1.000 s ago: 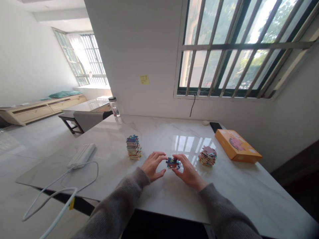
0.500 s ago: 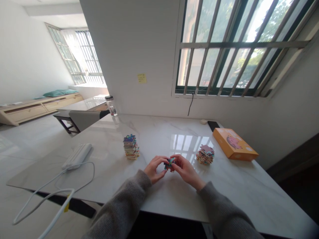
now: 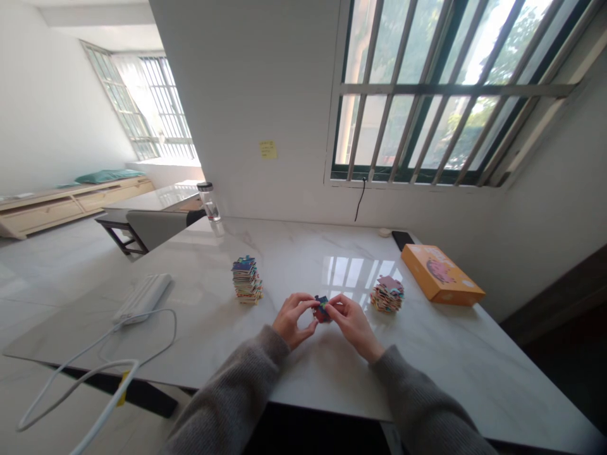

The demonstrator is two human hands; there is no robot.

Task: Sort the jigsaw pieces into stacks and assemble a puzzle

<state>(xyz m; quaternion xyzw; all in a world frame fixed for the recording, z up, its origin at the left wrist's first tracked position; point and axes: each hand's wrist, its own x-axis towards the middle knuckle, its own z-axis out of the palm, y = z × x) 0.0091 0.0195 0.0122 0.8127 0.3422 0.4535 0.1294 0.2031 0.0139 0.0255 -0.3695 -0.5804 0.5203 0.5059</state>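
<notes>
Between my two hands, just above the marble-patterned table (image 3: 303,373), are dark blue and reddish jigsaw puzzle pieces (image 3: 321,309). How many there are I cannot tell. My left hand (image 3: 294,321) pinches them at the left edge with thumb and fingers. From the other side, my right hand (image 3: 349,323) grips them with its thumb and fingertips. A tall stack of puzzle pieces (image 3: 247,281) stands to the left of my hands, with a blue piece on top. On the right is a shorter, uneven stack of pieces (image 3: 387,294), topped by a pinkish-purple one.
An orange box (image 3: 443,275) lies at the right, with a black phone (image 3: 403,239) behind it. A glass bottle (image 3: 208,202) stands at the far left corner. A white power strip (image 3: 142,297) trails a cable (image 3: 173,328) over the left edge.
The pieces between my hands have turned, and a dark blue one now shows on top. My right fingers have drawn closer together. The view has shifted slightly.
</notes>
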